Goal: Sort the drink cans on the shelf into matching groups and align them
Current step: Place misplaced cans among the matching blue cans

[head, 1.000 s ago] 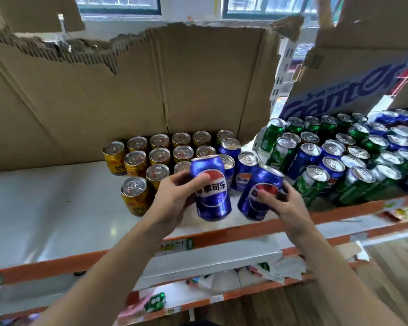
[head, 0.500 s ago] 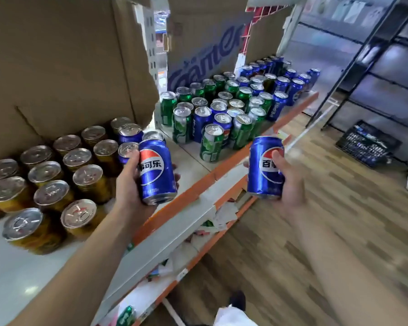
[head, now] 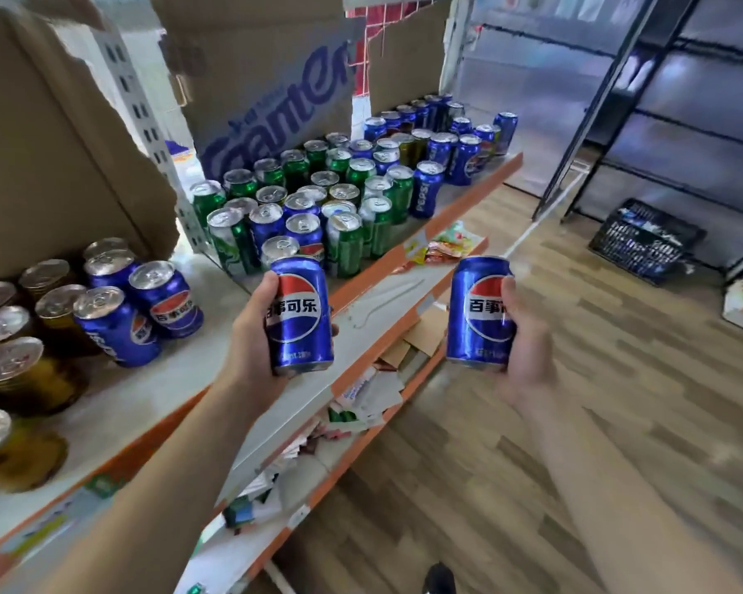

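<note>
Left hand (head: 254, 336): thumb and fingers wrapped round blue can A (head: 301, 315), upright, held in the air at the front edge of the shelf (head: 219, 302). Right hand (head: 522, 336): fingers curled round blue can B (head: 475, 312), upright, out over the floor, well apart from A. Neither can rests on the shelf.

Done, by my reading: gold cans (head: 18, 370) grouped at the left; far blue group (head: 460, 152) mostly together.

Left to do: three loose blue cans (head: 116, 323) sit just beside the gold; middle cluster (head: 318, 207) mixes green and blue. Estimate: under half sorted, rows not yet aligned.
</note>
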Tool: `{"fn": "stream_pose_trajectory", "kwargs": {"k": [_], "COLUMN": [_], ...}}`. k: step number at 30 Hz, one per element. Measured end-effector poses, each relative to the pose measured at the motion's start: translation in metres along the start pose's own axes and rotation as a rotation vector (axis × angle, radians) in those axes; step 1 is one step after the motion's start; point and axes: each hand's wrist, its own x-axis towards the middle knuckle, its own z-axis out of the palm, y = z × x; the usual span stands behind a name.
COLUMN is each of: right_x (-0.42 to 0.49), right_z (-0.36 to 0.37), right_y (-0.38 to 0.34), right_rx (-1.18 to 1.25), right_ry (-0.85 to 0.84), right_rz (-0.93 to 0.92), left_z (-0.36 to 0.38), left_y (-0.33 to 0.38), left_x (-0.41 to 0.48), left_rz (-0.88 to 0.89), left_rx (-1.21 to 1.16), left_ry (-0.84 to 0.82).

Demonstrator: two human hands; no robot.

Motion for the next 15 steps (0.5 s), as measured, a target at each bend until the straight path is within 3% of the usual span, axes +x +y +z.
{"fn": "stream_pose_trajectory", "kwargs": {"k": [15], "right_x": [0.094], "right_z": [-0.145], "right_y": [-0.083], "right_rx": [-0.041], "right_ry": [0.024], "right_rz": [0.004], "left_z": [0.167], "left_y": [-0.075], "left_x": [0.054], "left_rz": [0.052], "left_rx": [0.065], "left_ry": [-0.028]}}
